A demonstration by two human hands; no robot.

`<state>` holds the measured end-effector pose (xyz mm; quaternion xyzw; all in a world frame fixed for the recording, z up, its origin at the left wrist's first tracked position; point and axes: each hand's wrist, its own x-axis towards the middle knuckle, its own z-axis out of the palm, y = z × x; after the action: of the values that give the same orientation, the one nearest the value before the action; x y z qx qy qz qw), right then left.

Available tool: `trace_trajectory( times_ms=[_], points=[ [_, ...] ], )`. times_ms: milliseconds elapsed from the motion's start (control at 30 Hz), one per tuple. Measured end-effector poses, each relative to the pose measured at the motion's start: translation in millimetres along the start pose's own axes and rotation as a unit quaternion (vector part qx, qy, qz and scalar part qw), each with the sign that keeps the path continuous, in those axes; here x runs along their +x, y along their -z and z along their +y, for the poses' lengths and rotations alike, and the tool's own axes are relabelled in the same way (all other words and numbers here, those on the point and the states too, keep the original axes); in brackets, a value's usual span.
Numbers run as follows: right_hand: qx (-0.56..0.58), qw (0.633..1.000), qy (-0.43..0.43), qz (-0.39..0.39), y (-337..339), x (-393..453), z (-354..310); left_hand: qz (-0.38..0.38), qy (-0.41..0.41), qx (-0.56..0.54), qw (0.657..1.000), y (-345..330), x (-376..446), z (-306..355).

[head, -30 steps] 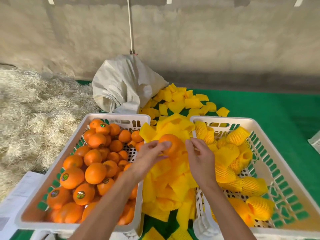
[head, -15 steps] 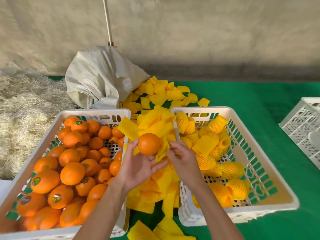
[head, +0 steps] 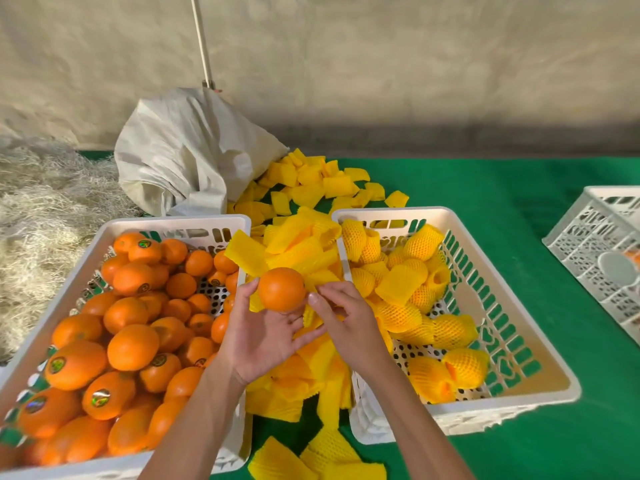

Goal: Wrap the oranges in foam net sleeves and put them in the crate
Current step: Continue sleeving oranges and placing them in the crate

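A bare orange [head: 281, 289] sits up on the fingertips of the left hand [head: 263, 336], whose palm faces up and whose fingers are curled round the fruit from below. It is held above the pile of yellow foam sleeves [head: 298, 251] that lies between two white crates. The right hand [head: 346, 318] is just beside the orange, and its thumb and bent fingers pinch a bit of yellow foam net. The crate on the left [head: 166, 225] is full of bare oranges, many with little stickers. The crate on the right [head: 512, 337] holds wrapped oranges [head: 401, 317] in yellow net. All of it stands on a green cloth [head: 502, 188]. Behind are a white sack [head: 183, 150] and some straw [head: 45, 209].
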<state>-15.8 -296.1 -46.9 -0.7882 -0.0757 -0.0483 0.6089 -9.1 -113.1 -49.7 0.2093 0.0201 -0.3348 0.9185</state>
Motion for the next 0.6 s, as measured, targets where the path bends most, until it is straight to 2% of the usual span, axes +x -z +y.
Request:
trace_trajectory(
  times_ms=[167, 333, 400, 533, 600],
  points=[
    [0.024, 0.999, -0.004, -0.032, 8, 0, 3, 0.008, 0.004, -0.041, 0.999, 2, 0, -1],
    [0.02, 0.998, -0.011, -0.053, 14, 0, 1, -0.017, 0.021, -0.003, 1.0, -3, -3, 2],
    [-0.023, 0.999, -0.02, -0.033, 9, -1, -3, -0.011, 0.021, 0.015, 1.0, -7, -3, 1],
    [-0.201, 0.979, -0.022, 0.043, -5, -1, -19, 0.021, 0.007, 0.083, 0.996, -16, -5, -8],
    [-0.238, 0.97, -0.002, 0.044, -11, -2, -27, 0.027, -0.009, 0.118, 0.993, -18, -6, -12]
  ],
)
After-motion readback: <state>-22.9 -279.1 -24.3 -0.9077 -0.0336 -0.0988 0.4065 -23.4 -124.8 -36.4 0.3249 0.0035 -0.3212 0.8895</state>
